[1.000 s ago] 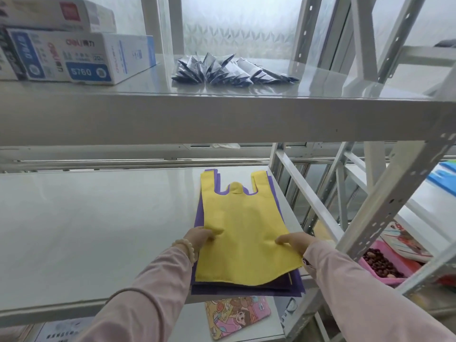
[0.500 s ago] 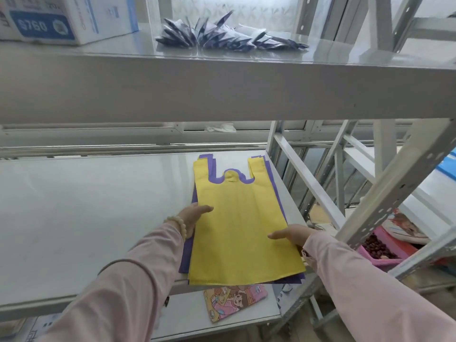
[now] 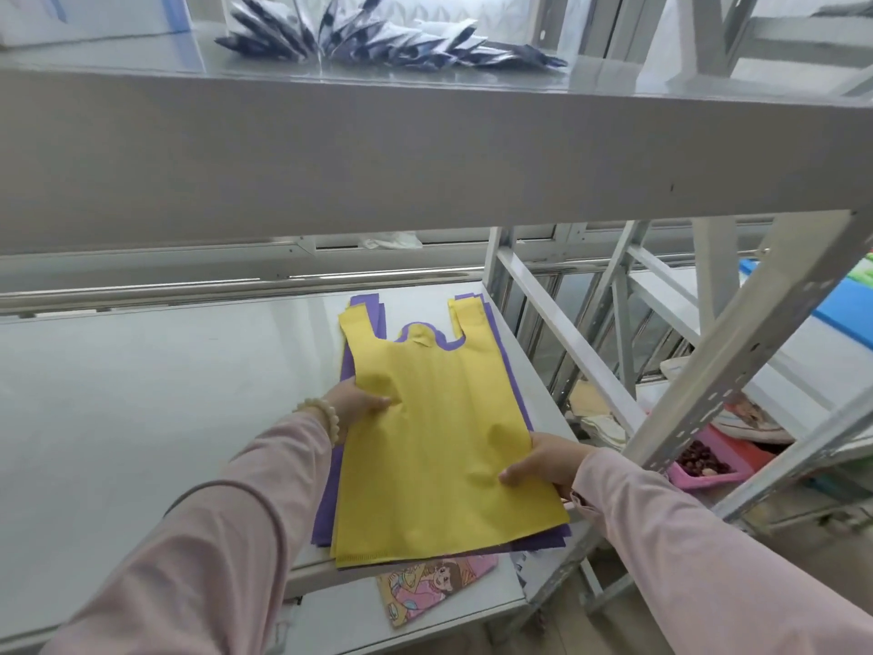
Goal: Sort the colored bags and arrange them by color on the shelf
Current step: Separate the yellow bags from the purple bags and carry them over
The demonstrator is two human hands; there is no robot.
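Note:
A flat yellow bag (image 3: 439, 442) lies on top of a stack of purple bags (image 3: 330, 503) at the right end of the grey middle shelf (image 3: 141, 418). The stack hangs a little over the shelf's front edge. My left hand (image 3: 356, 401) pinches the yellow bag's left edge, thumb on top. My right hand (image 3: 543, 463) grips its right edge, thumb on top, and the fabric puckers around both thumbs. Purple shows along the left side, behind the handles and at the front right corner.
Dark blue and white packets (image 3: 378, 40) lie on the upper shelf (image 3: 425, 148). A cartoon-print bag (image 3: 434, 583) lies on the shelf below. White slanted frame struts (image 3: 708, 399) stand close on the right, with a pink tray of dark round pieces (image 3: 704, 465) behind them.
Both hands went from resting on the yellow bag to pinching its side edges. The stack has slid toward me over the shelf's front edge, and my view has dropped and moved closer.

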